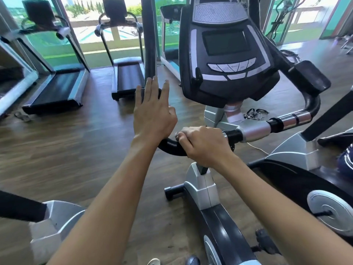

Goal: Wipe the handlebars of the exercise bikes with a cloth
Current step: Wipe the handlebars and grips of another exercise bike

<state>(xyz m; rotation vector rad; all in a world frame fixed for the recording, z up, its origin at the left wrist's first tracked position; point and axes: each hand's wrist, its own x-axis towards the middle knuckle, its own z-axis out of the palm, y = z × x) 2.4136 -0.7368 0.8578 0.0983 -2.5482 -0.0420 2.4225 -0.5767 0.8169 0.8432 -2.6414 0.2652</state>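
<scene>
The exercise bike's handlebar [256, 129] runs across the middle: a black curved grip on the left, silver sleeves in the centre, a black bend rising on the right. My right hand [203, 145] is closed around the black left grip near the silver sleeve. My left hand [152, 111] hovers flat over the upturned left end of the bar, fingers spread, holding nothing. No cloth shows in either hand. The bike's console [227, 54] stands above the bar.
Two treadmills [57, 87] [128, 77] stand at the back left before large windows. A dark post [150, 35] rises just beyond my left hand. Another machine's silver base [55, 226] sits at lower left. Cables [256, 113] lie on the wooden floor.
</scene>
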